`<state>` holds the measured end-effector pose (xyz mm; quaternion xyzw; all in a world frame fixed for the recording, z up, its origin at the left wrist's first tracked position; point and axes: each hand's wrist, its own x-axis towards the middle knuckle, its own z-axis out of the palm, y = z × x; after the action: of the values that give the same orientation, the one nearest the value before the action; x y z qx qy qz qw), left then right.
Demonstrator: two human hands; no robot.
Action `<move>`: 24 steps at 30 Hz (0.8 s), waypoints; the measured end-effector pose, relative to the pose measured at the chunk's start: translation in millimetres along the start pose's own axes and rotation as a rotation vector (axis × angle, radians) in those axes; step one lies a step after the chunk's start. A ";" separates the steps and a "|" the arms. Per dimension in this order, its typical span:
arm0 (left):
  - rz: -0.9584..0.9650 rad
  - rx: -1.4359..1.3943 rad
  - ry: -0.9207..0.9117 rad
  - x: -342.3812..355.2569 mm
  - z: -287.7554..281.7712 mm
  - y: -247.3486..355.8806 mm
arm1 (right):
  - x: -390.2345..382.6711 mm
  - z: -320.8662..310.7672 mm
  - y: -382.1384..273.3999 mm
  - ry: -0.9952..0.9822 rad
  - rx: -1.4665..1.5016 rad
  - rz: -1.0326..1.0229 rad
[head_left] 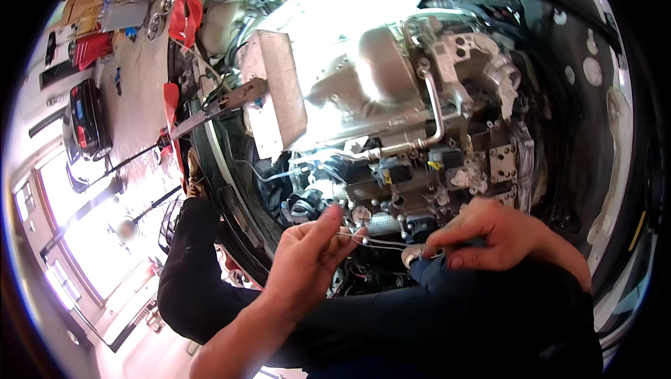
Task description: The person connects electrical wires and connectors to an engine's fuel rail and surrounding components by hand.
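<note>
A thin, pale wire (386, 242) is stretched between my two hands over the near side of the engine bay. My left hand (307, 261) pinches one end between thumb and fingers. The other end sits in the curled fingers of my right hand (493, 234), a little to the right. Its strands look doubled between the hands; whether it is stiff wire or cord I cannot make out. Just beyond lies the engine (363, 194), with connectors, hoses and a bent metal pipe (435, 103). My dark-clothed legs (419, 316) are below the hands.
A metal bracket plate (276, 92) on a bar (220, 106) spans the left part of the bay. A bright light glares over the far side. The car's fender (615, 148) borders the right. On the workshop floor stand a black car (87, 120) and red items (91, 50).
</note>
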<state>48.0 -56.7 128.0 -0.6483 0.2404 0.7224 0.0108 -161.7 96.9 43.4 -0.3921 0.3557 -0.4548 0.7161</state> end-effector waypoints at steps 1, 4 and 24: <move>-0.035 -0.015 0.082 3.3 1.6 -2.2 | 1.9 0.2 0.2 -0.032 0.013 0.023; -0.059 0.021 -0.121 5.8 -11.3 -7.9 | 1.6 -14.7 -18.8 -0.074 -0.119 0.032; -0.026 -0.558 0.211 123.3 59.9 -120.1 | 26.2 -12.2 -40.3 0.047 -1.327 0.063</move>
<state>11.9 34.7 -25.5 -0.7009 0.0240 0.6889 -0.1835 -178.5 58.4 69.7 -0.7294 0.5871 -0.1263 0.3278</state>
